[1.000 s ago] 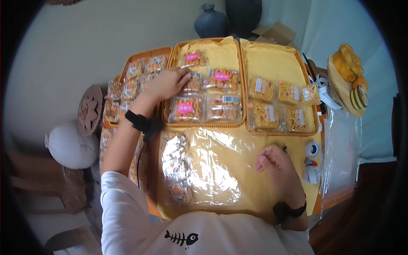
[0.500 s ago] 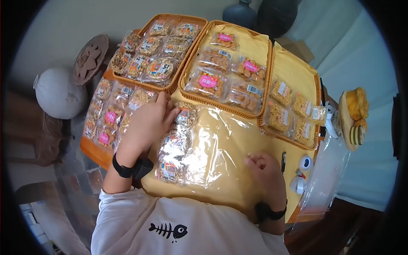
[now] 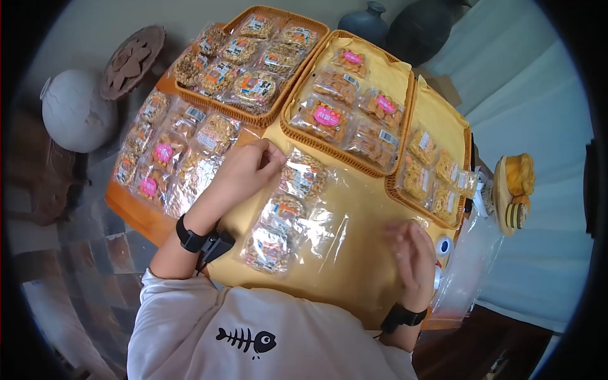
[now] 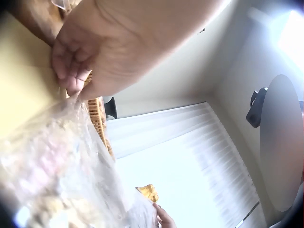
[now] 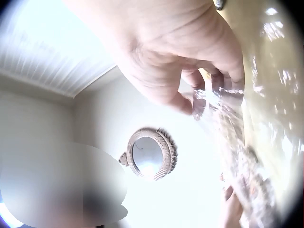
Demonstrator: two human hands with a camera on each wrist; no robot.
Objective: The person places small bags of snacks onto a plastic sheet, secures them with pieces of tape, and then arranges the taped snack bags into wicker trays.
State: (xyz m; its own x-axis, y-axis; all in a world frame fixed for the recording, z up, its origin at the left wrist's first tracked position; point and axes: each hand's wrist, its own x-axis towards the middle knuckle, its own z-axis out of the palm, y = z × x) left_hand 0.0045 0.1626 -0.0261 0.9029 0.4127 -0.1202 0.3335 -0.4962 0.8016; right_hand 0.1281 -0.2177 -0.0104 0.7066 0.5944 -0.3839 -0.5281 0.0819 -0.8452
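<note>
A large clear plastic bag (image 3: 329, 206) lies on the yellow cloth, with several wrapped round nut snacks (image 3: 285, 212) in a column along its left side. My left hand (image 3: 253, 166) pinches the bag's upper left corner between thumb and fingertips; the left wrist view shows the film hanging from that pinch. At the bag's other end is my right hand (image 3: 413, 253), blurred in the head view. In the right wrist view its thumb and curled fingers (image 5: 218, 83) hold the gathered edge of the film, which stretches away toward the snacks.
Three wicker baskets stand at the back: nut snacks in the left basket (image 3: 253, 114), pink-labelled packs in the middle basket (image 3: 342, 155), noodle-like squares in the right basket (image 3: 421, 215). More filled bags (image 3: 183, 152) lie at the left. Tape rolls (image 3: 444, 246) sit by the right hand.
My left hand has come from over the middle basket to the bag's upper left corner. The bag with the snacks has shifted right. The head view has swung left.
</note>
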